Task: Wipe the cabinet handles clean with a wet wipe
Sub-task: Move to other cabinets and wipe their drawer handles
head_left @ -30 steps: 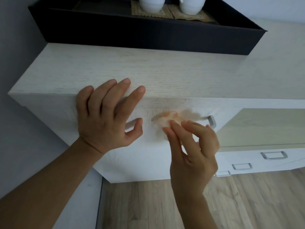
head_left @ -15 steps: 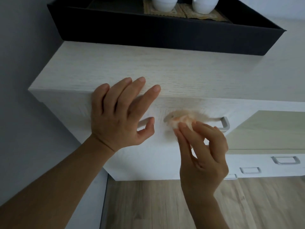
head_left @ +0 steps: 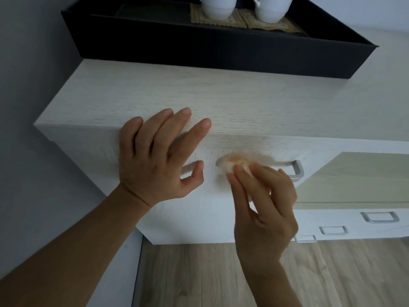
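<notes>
A pale wood cabinet [head_left: 155,96] fills the view, with a long metal handle [head_left: 296,170] on its top drawer front. My right hand [head_left: 263,202] pinches a crumpled wet wipe [head_left: 230,163], blurred with motion, against the middle of that handle. Most of the handle is hidden behind the wipe and my hands; its right end and a short stretch at the left show. My left hand [head_left: 159,156] lies with straight fingers on the cabinet's front top edge, the thumb hanging in front of the drawer.
A black tray [head_left: 221,49] with two white cups [head_left: 218,6] on mats sits at the back of the cabinet top. Lower drawers at the right carry small metal handles [head_left: 379,217]. A grey wall stands at the left; wood floor lies below.
The wipe and my right hand have shifted slightly along the top handle. My left hand keeps its place on the cabinet edge. The camera has moved a little.
</notes>
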